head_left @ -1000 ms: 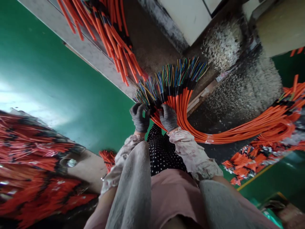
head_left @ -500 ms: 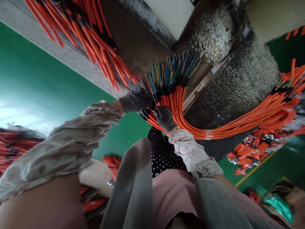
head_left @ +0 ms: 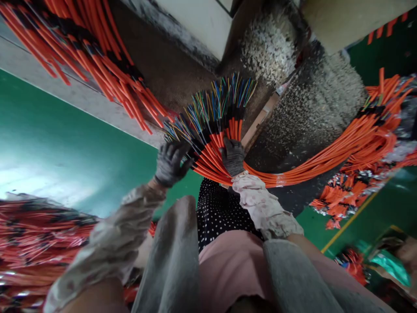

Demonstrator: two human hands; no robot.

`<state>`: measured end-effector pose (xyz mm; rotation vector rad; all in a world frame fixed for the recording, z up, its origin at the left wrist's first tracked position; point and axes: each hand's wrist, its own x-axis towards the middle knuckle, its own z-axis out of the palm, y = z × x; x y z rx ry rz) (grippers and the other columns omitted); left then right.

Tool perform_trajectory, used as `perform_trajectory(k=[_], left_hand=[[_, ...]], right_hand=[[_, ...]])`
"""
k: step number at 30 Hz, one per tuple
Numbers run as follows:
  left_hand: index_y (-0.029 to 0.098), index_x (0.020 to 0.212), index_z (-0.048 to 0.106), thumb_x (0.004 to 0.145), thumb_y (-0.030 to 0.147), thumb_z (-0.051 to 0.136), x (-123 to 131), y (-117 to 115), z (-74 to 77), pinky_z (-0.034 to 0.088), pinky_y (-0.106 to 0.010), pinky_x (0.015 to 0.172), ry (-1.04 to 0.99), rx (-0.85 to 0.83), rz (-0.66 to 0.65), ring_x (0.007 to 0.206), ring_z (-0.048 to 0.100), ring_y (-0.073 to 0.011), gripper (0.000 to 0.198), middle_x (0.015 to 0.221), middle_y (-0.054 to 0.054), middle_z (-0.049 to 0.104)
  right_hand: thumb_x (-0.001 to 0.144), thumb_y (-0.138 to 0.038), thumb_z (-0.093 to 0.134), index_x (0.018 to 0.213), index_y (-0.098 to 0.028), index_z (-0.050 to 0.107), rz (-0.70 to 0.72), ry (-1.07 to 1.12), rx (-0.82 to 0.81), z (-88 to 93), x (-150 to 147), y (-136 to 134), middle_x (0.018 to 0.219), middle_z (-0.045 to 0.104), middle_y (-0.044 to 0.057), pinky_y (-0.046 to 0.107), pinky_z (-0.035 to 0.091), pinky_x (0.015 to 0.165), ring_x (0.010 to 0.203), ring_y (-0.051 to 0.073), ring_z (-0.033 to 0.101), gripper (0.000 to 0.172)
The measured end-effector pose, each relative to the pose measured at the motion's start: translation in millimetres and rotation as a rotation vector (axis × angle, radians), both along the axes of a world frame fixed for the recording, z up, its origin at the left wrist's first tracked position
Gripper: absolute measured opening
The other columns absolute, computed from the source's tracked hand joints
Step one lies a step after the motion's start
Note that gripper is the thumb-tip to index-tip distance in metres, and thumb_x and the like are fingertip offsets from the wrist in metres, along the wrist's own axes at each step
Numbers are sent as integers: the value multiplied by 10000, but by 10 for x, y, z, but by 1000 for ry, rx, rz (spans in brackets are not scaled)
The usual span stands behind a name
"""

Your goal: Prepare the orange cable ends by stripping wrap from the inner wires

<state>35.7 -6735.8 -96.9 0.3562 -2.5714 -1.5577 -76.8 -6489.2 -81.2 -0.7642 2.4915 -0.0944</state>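
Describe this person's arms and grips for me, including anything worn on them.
The left grip and right grip wear matching dark grey gloves with fine creases. Above the wrists come loose, wrinkled, pale sleeves with faint spots, the left sleeve and right sleeve alike. I can't make out any lettering on either side.

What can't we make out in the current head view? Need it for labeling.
Head view, now:
- Right hand: palm-side grip on the orange cables, hidden by the back of its glove.
- Left hand: contact with the black cable sections unclear; they overlap.
- Stripped wire tips: too fine to count.
- Upper-left cable bundle: far ends cut off by the frame edge.
- Lower-left cable pile: blurred, partly behind the left sleeve.
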Motion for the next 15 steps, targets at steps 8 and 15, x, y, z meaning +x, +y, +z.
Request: perform_trajectory(k=[8, 15], left_hand=[[350, 865, 851, 705, 614, 870, 1297, 1893, -152, 580, -547, 865, -436, 822, 332, 862, 733, -324, 310, 890, -106, 781], [287, 872, 814, 613, 670, 925, 1030, 2777, -253, 615, -560, 777, -565, 1471, 299, 912, 789, -404, 476, 944, -159, 796]], right_hand=[[1093, -230, 320, 1467, -115, 551, -229, 63, -205, -39, -60, 348, 1335, 625, 196, 392, 361, 1132, 1274, 275, 490, 454], [755, -355, 836, 1578, -124, 474, 14, -87, 273, 187, 313, 1805, 1475, 553, 247, 502, 399, 1112, 1289, 414, 519, 928]])
